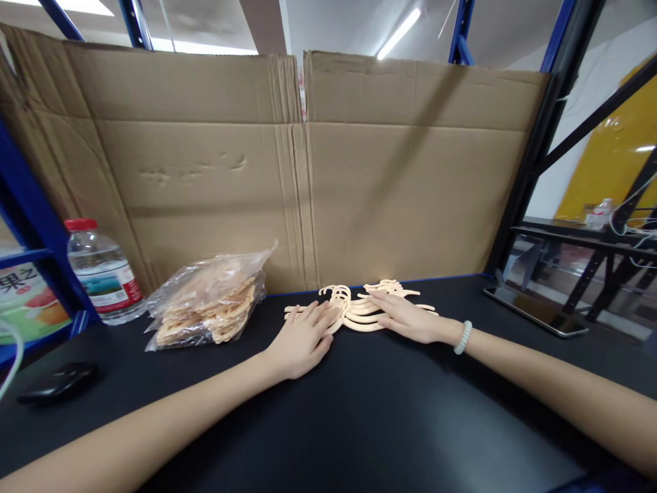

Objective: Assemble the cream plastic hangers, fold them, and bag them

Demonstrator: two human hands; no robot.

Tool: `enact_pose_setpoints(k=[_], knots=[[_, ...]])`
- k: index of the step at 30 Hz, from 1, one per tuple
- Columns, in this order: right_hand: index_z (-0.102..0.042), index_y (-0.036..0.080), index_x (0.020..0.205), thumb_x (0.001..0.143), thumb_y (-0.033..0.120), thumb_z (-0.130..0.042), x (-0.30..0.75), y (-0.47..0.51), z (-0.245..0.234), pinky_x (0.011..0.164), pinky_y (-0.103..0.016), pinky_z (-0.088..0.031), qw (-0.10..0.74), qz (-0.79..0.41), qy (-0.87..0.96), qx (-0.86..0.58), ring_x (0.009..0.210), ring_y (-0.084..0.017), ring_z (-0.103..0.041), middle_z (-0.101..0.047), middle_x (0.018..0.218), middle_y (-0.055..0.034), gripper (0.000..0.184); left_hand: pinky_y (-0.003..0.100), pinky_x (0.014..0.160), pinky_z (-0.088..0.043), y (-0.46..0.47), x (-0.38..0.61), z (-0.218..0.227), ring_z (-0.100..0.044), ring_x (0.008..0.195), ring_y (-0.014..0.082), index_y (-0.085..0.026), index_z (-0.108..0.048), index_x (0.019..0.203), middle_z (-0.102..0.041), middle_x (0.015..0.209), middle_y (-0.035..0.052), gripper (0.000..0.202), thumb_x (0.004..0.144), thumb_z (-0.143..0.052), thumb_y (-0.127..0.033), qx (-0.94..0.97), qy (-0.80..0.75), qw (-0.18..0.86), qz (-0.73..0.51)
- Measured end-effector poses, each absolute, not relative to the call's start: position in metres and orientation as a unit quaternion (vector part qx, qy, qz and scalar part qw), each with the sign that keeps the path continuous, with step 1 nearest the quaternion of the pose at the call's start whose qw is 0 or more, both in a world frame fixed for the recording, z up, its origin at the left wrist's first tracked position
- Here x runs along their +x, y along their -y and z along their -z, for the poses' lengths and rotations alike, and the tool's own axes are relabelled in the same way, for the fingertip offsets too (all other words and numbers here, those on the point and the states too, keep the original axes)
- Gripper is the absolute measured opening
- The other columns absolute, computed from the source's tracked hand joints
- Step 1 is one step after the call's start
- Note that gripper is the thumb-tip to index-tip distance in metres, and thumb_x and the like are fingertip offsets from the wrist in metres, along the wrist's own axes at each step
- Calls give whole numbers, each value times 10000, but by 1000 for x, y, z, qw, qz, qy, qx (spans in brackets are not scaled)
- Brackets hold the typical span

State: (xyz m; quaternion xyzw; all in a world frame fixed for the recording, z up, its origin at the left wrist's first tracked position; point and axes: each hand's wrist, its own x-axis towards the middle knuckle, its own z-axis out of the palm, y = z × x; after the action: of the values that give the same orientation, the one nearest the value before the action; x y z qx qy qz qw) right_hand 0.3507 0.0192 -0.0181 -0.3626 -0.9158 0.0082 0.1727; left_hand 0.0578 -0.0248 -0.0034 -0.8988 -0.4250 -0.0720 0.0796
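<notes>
While both your arms reach forward across the black tabletop point(369, 424), your hands lie palm down on the pale openwork point(359, 326), which sits toward the far edge, near the foot of the cardboard point(410, 185). Your left hand point(302, 342) covers part of its left side, the grip spread flat with the fingers extended over the curving strips. Your right hand point(410, 318), with a pale beaded bracelet point(463, 337) at the wrist, lies over its right side, that grip also flattened and the fingers straight. Between your hands you see curved bands, with curls beyond them; you cannot tell whether it is one piece or several, as your hands hide some of it. Left of your left hand sits a clear plastic bag point(208, 294) of stacked pale pieces, and just beside that stands a red-capped bottle point(105, 274). You have a dark rounded object point(59, 382) nearer you at the left, and a flat dark-screened device point(534, 311) well off to the right.
</notes>
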Motion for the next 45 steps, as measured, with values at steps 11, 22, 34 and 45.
enact_pose_setpoints(k=[11, 22, 34, 45], knots=[[-760, 183, 920, 793, 97, -608, 363, -93, -18, 901, -362, -478, 154, -3, 905, -397, 952, -223, -598, -674, 980, -99, 216, 437, 1069, -420, 102, 58, 2, -568, 1217, 257, -175, -580, 1264, -615, 1329, 108, 398, 906, -417, -114, -968, 222, 21, 116], [-630, 158, 1083, 929, 296, -596, 359, -107, -10, 902, -440, -505, 93, -21, 911, -402, 1046, -215, -604, -623, 1166, -75, 210, 385, 1013, -478, 98, 56, 6, -575, 1171, 234, -145, -620, 1189, -644, 1250, 117, 349, 893, -437, -119, -943, 271, -73, 180], [-658, 136, 835, 860, 197, -581, 344, -78, -35, 696, -305, -489, 249, -162, 854, -427, 732, -158, -608, -660, 784, -50, 101, 386, 996, -483, 98, 53, 10, -592, 1139, 228, -191, -582, 1200, -643, 1225, 99, 333, 895, -458, -138, -927, 285, -112, 215], [-588, 168, 962, 731, 180, -726, 245, 44, -24, 575, -200, -453, 236, -733, 585, -255, 591, -64, -540, -578, 722, 32, 269, 332, 800, -559, 86, 53, 11, -653, 969, 221, -198, -627, 1133, -649, 1121, 88, 326, 817, -679, -252, -735, 320, -365, 473]])
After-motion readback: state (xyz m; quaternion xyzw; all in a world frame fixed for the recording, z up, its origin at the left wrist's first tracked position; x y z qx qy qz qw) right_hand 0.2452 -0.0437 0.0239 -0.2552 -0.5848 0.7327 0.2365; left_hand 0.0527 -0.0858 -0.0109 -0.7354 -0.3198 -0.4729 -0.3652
